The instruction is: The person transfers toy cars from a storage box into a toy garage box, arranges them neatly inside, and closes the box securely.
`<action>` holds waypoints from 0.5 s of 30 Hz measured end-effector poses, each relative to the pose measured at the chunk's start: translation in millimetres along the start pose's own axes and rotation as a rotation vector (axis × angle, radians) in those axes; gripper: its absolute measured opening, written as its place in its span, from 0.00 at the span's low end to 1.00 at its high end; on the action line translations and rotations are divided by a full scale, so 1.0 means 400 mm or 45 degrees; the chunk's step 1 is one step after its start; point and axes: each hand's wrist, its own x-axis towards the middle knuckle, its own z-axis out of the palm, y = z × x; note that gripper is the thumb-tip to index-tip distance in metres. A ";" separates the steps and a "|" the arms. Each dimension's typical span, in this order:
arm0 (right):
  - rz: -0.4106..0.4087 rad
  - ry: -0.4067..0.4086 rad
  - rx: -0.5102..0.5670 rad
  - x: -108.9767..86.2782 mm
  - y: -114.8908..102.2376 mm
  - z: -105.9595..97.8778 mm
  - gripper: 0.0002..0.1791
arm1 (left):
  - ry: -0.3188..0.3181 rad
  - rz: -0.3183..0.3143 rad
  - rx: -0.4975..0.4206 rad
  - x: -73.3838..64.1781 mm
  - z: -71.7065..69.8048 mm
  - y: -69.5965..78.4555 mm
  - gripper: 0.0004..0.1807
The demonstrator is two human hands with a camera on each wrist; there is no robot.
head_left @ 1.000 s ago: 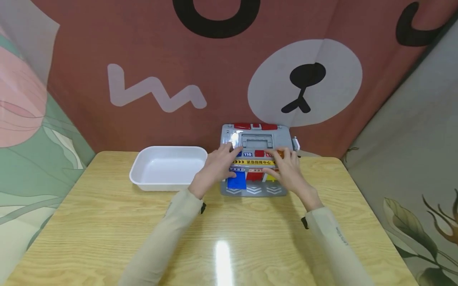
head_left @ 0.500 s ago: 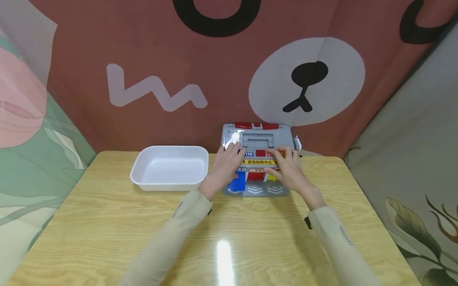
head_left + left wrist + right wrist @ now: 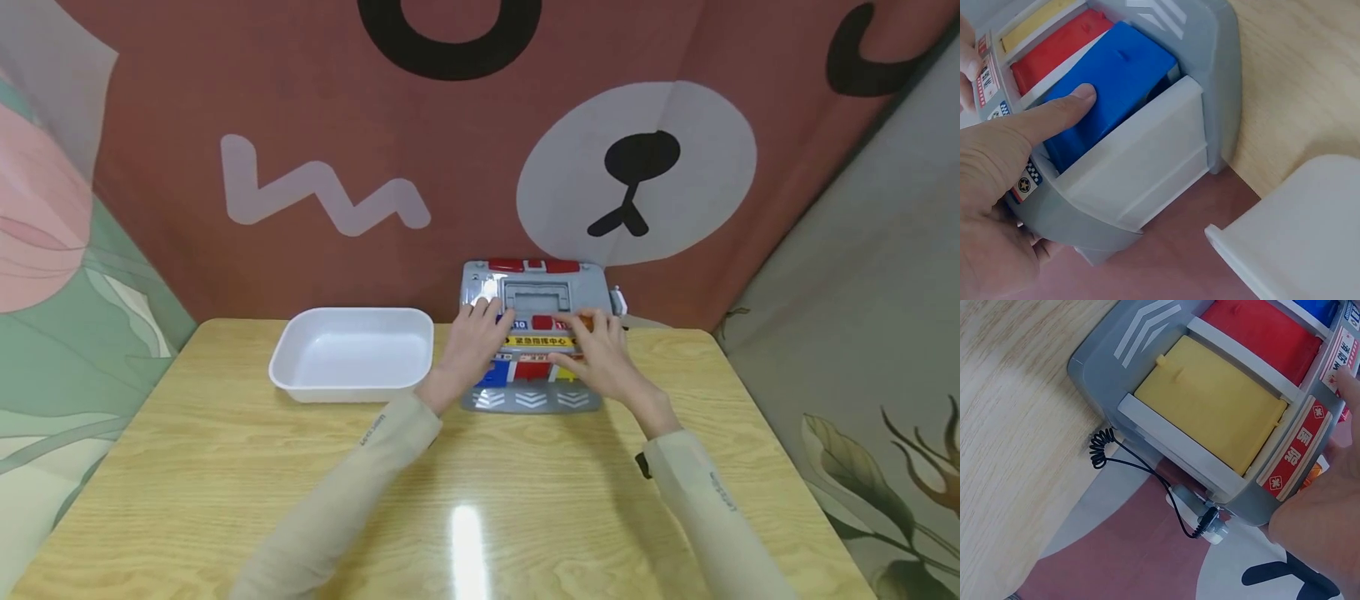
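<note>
A grey toy rescue station (image 3: 595,287) with a blue, a red and a yellow door stands against the back wall. My left hand (image 3: 471,343) is at its left side, the straight thumb pressing the blue door (image 3: 1125,59), whose lower edge sticks out a little from its bay. The other left fingers reach over the station's top ledge. At the right side, my right hand (image 3: 607,362) grips the ledge, thumb at the front signs and fingers over the top by the buttons. The red door (image 3: 1054,53) and the yellow door (image 3: 1210,406) lie flush in their frames.
A white tray (image 3: 352,393) sits left of the station on the wooden table (image 3: 300,500). A small white handset (image 3: 1194,515) with a black coiled cord (image 3: 1102,450) hangs at the station's right side. The printed curtain (image 3: 337,275) is close behind.
The blue door, which stuck out over the front ramp, has swung down toward its bay under my left thumb. My left hand has shifted slightly right; the right hand stays put.
</note>
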 end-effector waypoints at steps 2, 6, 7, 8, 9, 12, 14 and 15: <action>-0.001 -0.002 0.008 0.000 -0.002 0.000 0.36 | 0.003 -0.003 -0.027 -0.002 0.006 -0.003 0.44; -0.001 0.001 0.015 0.002 -0.004 0.002 0.37 | 0.000 -0.018 -0.067 -0.006 0.012 -0.007 0.45; -0.001 0.001 0.015 0.003 -0.005 0.002 0.37 | -0.001 -0.024 -0.071 -0.007 0.013 -0.008 0.45; -0.001 0.001 0.013 0.005 -0.005 0.003 0.37 | 0.001 -0.030 -0.073 -0.008 0.014 -0.008 0.45; 0.001 0.001 0.011 0.006 -0.005 0.004 0.37 | 0.003 -0.032 -0.072 -0.009 0.015 -0.008 0.45; 0.006 0.002 0.008 0.006 -0.004 0.006 0.37 | 0.017 -0.039 -0.081 -0.010 0.017 -0.006 0.45; 0.005 0.007 0.006 0.004 -0.001 0.007 0.37 | 0.024 -0.044 -0.085 -0.010 0.019 -0.003 0.45; 0.003 0.010 0.003 0.004 0.000 0.007 0.37 | 0.026 -0.048 -0.083 -0.009 0.019 -0.003 0.45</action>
